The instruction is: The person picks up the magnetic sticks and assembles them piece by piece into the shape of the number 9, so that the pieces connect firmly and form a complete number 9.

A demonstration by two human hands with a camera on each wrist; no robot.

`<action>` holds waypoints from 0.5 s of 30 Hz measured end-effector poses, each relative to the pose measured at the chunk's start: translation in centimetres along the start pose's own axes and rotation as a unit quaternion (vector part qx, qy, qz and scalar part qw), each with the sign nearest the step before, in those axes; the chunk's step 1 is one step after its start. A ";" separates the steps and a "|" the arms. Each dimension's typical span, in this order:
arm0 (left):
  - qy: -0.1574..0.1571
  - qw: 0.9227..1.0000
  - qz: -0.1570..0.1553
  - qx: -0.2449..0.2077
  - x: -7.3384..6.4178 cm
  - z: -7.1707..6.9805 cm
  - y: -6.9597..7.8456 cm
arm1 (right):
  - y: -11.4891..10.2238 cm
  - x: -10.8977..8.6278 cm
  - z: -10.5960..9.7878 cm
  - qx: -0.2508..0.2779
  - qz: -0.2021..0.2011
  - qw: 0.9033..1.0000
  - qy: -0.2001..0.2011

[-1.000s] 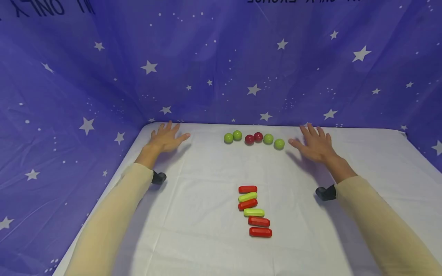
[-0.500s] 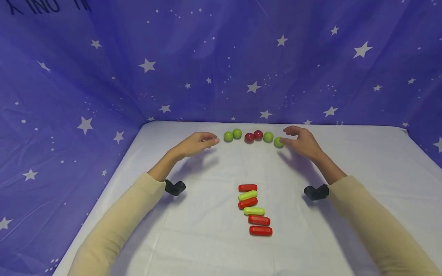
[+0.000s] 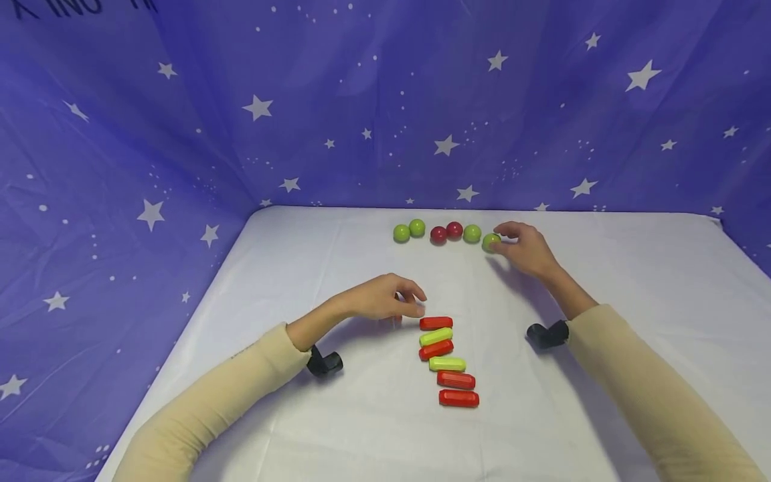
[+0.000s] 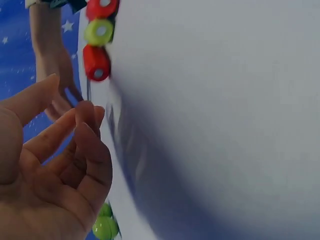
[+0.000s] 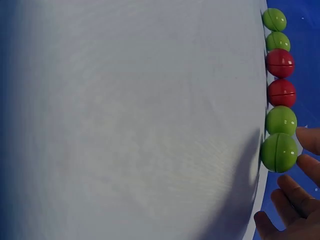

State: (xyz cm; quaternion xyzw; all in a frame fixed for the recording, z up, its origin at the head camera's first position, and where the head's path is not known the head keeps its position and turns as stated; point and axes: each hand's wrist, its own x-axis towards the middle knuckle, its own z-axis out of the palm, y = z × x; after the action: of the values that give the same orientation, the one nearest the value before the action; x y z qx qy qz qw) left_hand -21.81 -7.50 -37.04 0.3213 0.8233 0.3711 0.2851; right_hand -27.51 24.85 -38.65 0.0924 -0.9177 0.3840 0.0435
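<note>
My left hand (image 3: 385, 298) hovers at the far end of a column of small faceted rods, red and yellow-green. Its loosely bent fingers hold nothing, thumb and fingertips apart, close to the farthest red rod (image 3: 436, 323). In the left wrist view that red rod (image 4: 96, 63) shows a round pale spot on its end. My right hand (image 3: 525, 248) is at the right end of a row of balls, thumb and forefinger right at the last green ball (image 3: 490, 242). In the right wrist view, thumb and forefinger lie by that green ball (image 5: 279, 153), the other fingers spread.
Two red balls (image 3: 438, 235) and several more green balls (image 3: 401, 233) line the back of the white-covered table (image 3: 289, 268). A nearer red rod (image 3: 459, 398) ends the column. Purple-blue star-printed cloth (image 3: 337, 134) closes off the back and left. Dark mounts (image 3: 325, 363) stick out at both wrists.
From spread flat at the back left, my left hand has come right and nearer, to the rods. My right hand has moved left to the end green ball, its fingers bending. Balls and rods stay put.
</note>
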 end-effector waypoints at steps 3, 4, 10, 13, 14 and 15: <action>-0.006 1.000 0.006 0.019 0.2 0.7 0.2 | 0.2 0.2 0.1 -0.001 -0.001 1.000 -0.001; -0.007 1.000 0.009 0.022 0.3 0.9 0.2 | 0.3 0.2 0.2 -0.003 -0.002 1.000 -0.002; -0.012 0.999 0.021 0.033 0.7 1.6 0.0 | 0.4 0.5 0.3 -0.025 -0.001 1.000 -0.003; -0.010 0.999 0.022 0.042 0.9 1.8 -0.1 | 0.4 0.5 0.4 -0.027 0.005 1.000 -0.002; -0.009 0.999 0.022 0.042 0.9 1.9 -0.1 | 0.4 0.5 0.4 -0.025 0.006 1.000 -0.003; -0.008 0.999 0.021 0.045 0.9 1.9 -0.1 | 0.4 0.6 0.4 -0.025 0.007 1.000 -0.003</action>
State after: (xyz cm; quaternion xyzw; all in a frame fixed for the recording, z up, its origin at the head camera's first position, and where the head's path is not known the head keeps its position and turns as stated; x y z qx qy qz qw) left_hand -21.08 -6.11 -38.40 0.3540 0.8299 0.3371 0.2688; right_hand -28.13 24.75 -39.09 0.0861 -0.9278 0.3608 0.0408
